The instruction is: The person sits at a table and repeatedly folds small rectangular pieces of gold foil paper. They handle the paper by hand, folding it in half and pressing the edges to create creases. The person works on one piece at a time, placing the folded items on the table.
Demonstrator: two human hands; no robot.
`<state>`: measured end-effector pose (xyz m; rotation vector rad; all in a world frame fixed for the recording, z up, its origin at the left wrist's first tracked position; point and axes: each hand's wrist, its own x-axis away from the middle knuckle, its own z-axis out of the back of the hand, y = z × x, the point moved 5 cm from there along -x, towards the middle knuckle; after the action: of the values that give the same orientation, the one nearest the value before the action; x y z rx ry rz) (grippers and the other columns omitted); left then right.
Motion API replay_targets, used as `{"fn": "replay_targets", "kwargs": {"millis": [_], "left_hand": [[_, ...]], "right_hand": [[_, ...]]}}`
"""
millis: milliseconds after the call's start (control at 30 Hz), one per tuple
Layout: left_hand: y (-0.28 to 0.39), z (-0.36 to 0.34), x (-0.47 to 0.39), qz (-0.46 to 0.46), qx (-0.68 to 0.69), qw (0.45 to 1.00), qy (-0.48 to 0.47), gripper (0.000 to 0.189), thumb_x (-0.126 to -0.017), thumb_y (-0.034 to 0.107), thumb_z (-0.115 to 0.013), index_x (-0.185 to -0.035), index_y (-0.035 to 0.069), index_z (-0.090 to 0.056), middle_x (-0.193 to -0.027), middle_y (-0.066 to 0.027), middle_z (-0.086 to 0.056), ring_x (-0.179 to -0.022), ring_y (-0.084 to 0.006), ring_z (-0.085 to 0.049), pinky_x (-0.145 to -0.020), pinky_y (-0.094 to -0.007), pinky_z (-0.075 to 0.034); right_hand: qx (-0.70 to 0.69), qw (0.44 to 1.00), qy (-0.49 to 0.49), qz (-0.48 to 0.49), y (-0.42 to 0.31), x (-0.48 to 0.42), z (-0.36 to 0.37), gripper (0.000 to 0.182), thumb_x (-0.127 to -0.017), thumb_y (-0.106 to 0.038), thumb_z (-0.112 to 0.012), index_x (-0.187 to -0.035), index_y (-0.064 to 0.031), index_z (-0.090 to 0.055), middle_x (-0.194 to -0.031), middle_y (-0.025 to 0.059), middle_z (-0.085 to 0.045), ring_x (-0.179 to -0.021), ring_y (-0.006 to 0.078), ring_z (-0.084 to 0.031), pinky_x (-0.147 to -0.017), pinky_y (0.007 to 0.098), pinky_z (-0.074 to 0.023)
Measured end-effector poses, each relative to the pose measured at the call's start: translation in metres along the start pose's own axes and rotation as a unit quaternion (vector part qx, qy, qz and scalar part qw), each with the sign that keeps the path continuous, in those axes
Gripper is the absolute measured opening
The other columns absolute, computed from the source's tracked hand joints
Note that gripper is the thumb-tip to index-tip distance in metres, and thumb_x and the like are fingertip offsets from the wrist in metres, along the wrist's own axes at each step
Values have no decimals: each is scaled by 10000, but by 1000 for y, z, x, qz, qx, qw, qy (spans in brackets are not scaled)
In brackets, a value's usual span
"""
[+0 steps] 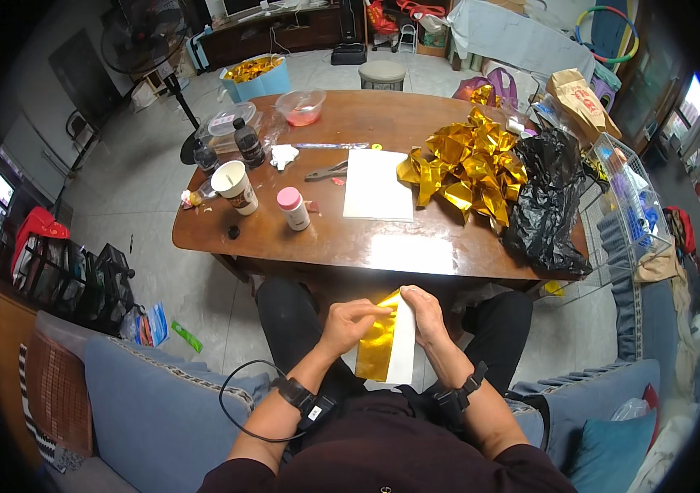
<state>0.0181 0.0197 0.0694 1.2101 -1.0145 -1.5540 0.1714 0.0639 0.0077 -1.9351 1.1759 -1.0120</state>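
Observation:
Between my knees, a sheet of gold foil paper (376, 351) hangs in front of my lap, its gold face on the left and a white strip (401, 354) along the right. The upper end is pinched by my right hand (428, 313). My left hand (345, 325) touches the gold face near the top with its index finger extended; whether it also grips the edge is not plain. Beyond the hands, on the wooden table (300, 246), lie a stack of white paper (379, 186) and a heap of crumpled gold foil pieces (470, 163).
A black plastic bag (544, 203) lies by the foil heap. Toward the left stand a pink-capped bottle (293, 209), a paper cup (236, 188) and dark bottles (248, 143). Pliers (326, 172) lie beside the white stack. A blue tub (255, 77) of gold foil stands behind the table.

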Motion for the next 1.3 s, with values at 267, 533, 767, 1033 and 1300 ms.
{"fn": "replay_targets", "kwargs": {"millis": [267, 533, 767, 1033, 1300], "left_hand": [[5, -1, 1, -20, -37, 999, -20, 251, -752, -38, -520, -901, 35, -708, -785, -99, -663, -673, -182, -627, -636, -255, -483], [-1, 16, -5, -19, 24, 996, 80, 426, -875, 47, -550, -1296, 13, -489, -930, -46, -603, -862, -98, -553, -726, -218, -441], [-3, 3, -3, 160, -19, 987, 0, 389, -857, 171, -615, -1237, 99, -568, -814, -96, -695, -760, -44, -594, -689, -239, -475], [-24, 13, 16, 184, 6, 982, 41, 427, -855, 153, -607, -1270, 81, -536, -811, -95, -691, -763, -36, -574, -713, -230, -470], [1, -10, 18, 145, 70, 984, -78, 850, -870, -5, -570, -1474, 129, 12, -791, -47, -645, -703, -78, -586, -669, -213, -472]], "right_hand": [[195, 981, 5, -1, -29, 9, -16, 208, -848, -207, -632, -859, 0, -651, -751, 5, -615, -638, 66, -542, -579, 213, -429], [270, 953, 0, 139, -37, 5, -15, 211, -845, -197, -625, -865, 12, -648, -768, 26, -638, -698, 76, -559, -637, 233, -448], [327, 925, 33, 190, -40, 15, -31, 219, -819, -185, -640, -865, 29, -650, -784, 87, -661, -727, 111, -596, -679, 264, -467], [357, 929, -93, 20, -27, 0, -21, 281, -780, -249, -698, -904, 3, -678, -784, 95, -678, -702, 116, -608, -656, 279, -484], [262, 964, -10, 41, -61, -20, -4, 204, -831, -160, -660, -915, 25, -678, -780, 52, -666, -657, 87, -604, -570, 227, -485]]}}
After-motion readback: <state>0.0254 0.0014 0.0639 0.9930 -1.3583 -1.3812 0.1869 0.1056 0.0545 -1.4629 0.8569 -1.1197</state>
